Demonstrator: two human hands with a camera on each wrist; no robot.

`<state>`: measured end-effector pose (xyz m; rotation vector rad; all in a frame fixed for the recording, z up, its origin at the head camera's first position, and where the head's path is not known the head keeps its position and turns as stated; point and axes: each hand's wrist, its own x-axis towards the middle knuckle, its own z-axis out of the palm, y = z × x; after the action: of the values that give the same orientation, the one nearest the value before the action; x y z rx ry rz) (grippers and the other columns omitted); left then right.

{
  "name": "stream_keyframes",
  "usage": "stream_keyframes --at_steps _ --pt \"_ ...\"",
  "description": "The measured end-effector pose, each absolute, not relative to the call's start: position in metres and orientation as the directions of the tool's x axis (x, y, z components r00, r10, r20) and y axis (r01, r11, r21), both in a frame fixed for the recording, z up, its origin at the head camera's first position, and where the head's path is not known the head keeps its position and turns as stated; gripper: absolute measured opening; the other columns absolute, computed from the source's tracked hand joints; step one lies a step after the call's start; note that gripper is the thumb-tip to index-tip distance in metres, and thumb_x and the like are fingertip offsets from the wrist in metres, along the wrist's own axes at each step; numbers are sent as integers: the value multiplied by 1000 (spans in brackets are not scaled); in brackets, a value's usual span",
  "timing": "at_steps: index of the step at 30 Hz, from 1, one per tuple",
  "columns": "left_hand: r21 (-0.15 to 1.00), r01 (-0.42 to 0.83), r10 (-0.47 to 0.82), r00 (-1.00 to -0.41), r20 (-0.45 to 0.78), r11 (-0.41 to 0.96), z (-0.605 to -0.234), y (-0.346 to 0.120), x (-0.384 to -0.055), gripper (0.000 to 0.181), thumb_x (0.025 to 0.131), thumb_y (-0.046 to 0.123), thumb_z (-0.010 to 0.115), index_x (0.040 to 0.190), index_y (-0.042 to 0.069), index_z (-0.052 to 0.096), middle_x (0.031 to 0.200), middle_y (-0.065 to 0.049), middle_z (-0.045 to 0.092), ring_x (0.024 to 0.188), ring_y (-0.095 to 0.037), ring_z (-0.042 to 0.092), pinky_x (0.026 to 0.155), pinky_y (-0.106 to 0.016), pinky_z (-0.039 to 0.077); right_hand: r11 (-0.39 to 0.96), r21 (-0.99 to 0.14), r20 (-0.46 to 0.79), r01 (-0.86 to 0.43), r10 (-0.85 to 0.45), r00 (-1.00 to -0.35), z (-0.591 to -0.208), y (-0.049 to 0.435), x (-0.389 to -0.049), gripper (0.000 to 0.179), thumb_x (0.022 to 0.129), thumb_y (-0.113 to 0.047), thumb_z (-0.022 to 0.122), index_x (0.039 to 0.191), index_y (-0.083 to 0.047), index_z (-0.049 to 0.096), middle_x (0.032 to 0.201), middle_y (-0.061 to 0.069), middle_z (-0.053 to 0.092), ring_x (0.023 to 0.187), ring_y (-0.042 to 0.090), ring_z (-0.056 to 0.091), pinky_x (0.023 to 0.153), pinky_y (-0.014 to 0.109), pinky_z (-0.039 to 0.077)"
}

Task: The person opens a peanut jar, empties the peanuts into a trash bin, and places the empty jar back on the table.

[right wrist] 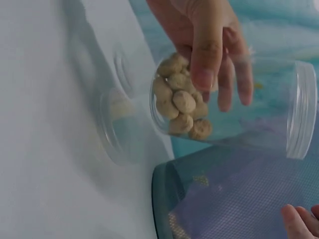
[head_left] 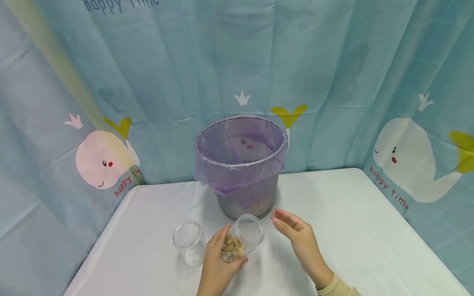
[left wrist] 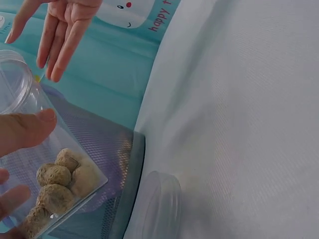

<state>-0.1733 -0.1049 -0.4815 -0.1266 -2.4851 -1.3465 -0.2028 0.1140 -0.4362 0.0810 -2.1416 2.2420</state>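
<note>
Curtain (head_left: 333, 61) in pale blue, printed with whales, fills the upper frame behind a white worktop (head_left: 355, 226) across the lower half. At the centre stands a mesh bin (head_left: 237, 207) with a purple liner (head_left: 237, 176) folded over its rim; something brownish shows low through the mesh. From bottom centre the left hand (head_left: 217, 263) reaches up, its grip curled round a clear jar (head_left: 244, 242), thumb and fingers on opposite sides. The right hand (head_left: 298, 234), lower right of centre, is raised beside it, apart from the jar, fingers extended and close together. The held jar tilts in front of the bin, long axis slanting from lower left to upper right, mouth toward the upper right. A second clear jar (head_left: 189, 242) stands upright to its left. Brown wrinkled pieces (head_left: 231, 248) lie bunched at the held jar's base end.
</note>
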Motion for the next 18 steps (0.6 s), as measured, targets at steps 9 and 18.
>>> stream_keyframes --at_steps 9,18 --pt "780 215 -82 -943 322 587 -477 -101 -174 94 64 9 91 146 23 49 140 -5 55 130 -27 46 106 -56 48 -25 -995 95 -94 -55 -994 -434 99 -197 42 93 -16 69 132 -2 61 134 15 64 122 18 63 99 15 50" --pt "752 254 -49 -934 355 609 -477 -101 -175 93 64 8 91 146 18 48 141 -9 54 129 -32 47 104 -59 49 -22 -995 104 -102 -92 -990 -436 90 -197 48 89 -14 73 134 -4 60 138 8 62 128 25 58 98 18 52"
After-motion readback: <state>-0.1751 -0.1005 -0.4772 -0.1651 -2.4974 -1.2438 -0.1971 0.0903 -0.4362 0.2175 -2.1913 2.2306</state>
